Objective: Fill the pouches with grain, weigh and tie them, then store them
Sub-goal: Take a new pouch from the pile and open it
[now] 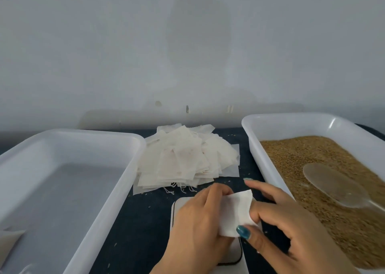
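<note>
Both hands are meeting above the scale [178, 208], sharing one flat, empty pouch [235, 212] between them. The left hand [198, 221] is gripping its left edge with curled fingers; the right hand [281, 228] is pinching its right edge between thumb and fingertip, other fingers spread. The scoop [333, 182] is lying in the grain [302, 159] off to the right, so the right hand is sitting nearer. Which edge is the mouth, I cannot tell.

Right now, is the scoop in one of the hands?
No, the translucent scoop lies on the grain in the white tray, while the left hand and right hand pinch a pouch.
</note>
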A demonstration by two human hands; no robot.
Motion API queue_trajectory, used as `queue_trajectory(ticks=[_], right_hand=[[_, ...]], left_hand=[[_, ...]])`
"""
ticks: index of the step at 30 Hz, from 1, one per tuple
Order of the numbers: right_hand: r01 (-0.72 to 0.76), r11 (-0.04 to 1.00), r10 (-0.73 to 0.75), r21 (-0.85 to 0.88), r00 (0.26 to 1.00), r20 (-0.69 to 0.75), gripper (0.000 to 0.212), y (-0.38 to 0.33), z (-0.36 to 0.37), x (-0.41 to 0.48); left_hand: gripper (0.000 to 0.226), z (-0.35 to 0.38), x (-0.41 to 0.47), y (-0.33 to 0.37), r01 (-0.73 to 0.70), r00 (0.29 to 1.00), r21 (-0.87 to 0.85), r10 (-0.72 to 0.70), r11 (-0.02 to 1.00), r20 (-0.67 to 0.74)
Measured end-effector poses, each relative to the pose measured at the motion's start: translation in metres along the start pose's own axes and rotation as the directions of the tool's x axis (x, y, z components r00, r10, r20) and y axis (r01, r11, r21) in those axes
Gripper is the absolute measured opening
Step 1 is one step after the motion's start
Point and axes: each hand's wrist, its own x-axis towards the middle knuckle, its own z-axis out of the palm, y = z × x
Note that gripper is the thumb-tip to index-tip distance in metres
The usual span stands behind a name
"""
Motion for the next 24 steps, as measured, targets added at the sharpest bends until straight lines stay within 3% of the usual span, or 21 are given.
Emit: queue_trajectory(ticks=[4, 11, 15, 20, 24], right_hand=[[0.127, 0.986, -0.129, -0.105, 0.992, -0.007, 0.026, 0.006, -0.005, -0.003], [0.066, 0.994, -0.06, -0.093, 0.996, 0.065, 0.036, 0.011, -0.009, -0.013], [0.114, 0.993, -0.113, -0.014, 0.991, 0.066, 0.032, 0.011, -0.008, -0.017], [-0.04, 0.998, 0.042, 0.054, 0.998, -0.038, 0.027, 0.029, -0.034, -0.026], [-0.232, 0.97, 0.217, -0.074, 0.962, -0.168, 0.016, 0.06, -0.069, -0.036]], left_hand=[[0.046, 0.004, -0.001, -0.001, -0.004, 0.993, -0.047, 0.009, 0.999, 0.12], [0.046, 0.003, -0.004, 0.009, -0.015, 0.989, -0.101, 0.03, 0.995, 0.142], [0.038, 0.001, -0.004, 0.006, 0.024, 0.976, -0.119, 0.002, 0.993, 0.216], [0.034, -0.005, -0.004, 0.001, 0.094, 0.979, -0.109, -0.072, 0.99, 0.191], [0.035, -0.008, -0.005, -0.002, 0.12, 0.979, -0.104, -0.1, 0.987, 0.179]])
